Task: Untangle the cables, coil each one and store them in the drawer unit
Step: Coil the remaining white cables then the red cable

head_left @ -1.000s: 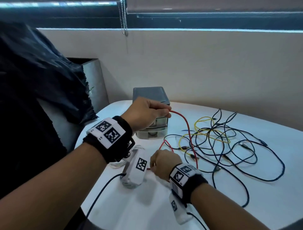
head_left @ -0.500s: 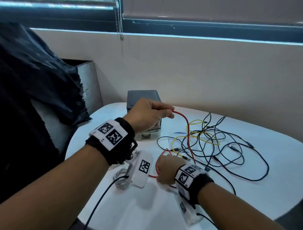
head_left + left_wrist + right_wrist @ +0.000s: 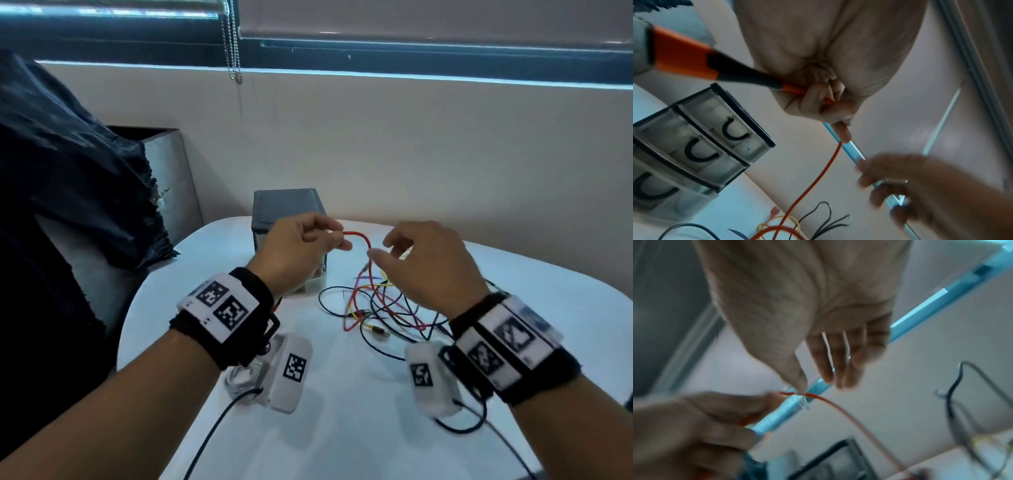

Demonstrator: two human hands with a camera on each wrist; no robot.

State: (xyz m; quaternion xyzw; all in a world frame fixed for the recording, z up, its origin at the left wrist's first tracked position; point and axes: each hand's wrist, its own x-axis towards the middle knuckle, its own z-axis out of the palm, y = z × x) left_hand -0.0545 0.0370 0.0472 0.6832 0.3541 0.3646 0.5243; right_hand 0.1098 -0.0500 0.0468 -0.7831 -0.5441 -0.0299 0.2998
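My left hand [image 3: 337,240] is raised above the white table [image 3: 342,428] and pinches the red cable [image 3: 363,240] close to its end. The left wrist view shows that cable [image 3: 818,177] running through the curled fingers, its orange plug [image 3: 684,53] sticking out behind. My right hand [image 3: 380,248] hovers just right of it, fingers loose, thumb tip next to the cable [image 3: 838,404] and holding nothing. The red cable hangs into a tangle of black, yellow and red cables [image 3: 387,308]. The grey drawer unit [image 3: 287,205] stands behind my left hand, its drawers [image 3: 694,146] closed.
A white coiled cable [image 3: 239,375] lies on the table under my left wrist. Dark crumpled fabric [image 3: 68,171] and a metal bin [image 3: 168,171] stand left of the table. The wall and a blind chain [image 3: 233,44] are behind. The table's rounded edge runs at right.
My right hand rose from the table's front, let go of the lower red cable and came up beside the left hand. The left hand kept its pinch.
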